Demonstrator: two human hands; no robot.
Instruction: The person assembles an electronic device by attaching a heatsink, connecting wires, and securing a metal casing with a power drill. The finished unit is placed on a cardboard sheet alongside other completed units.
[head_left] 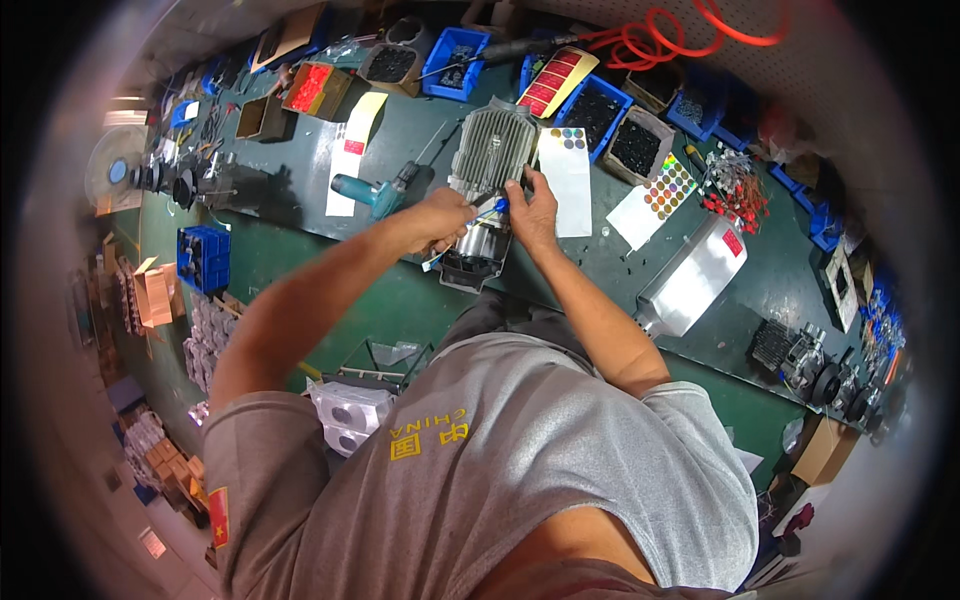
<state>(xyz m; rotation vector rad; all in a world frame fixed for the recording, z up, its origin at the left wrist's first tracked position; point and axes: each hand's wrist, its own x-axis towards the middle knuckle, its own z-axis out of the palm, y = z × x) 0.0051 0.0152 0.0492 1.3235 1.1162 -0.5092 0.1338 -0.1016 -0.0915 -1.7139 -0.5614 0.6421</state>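
Green workbench [590,270], wires [484,210] between fingers [516,196], finned housing [493,150] — beneath

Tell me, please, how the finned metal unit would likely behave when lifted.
The finned metal unit is probably stiff and heavy, judging by its bulky metal body. Its ridges may help grip; thin wires near the left hand could dangle.

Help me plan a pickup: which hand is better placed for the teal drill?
Probably the left hand: it's nearer the drill; the right hand is at the right side of the finned housing.
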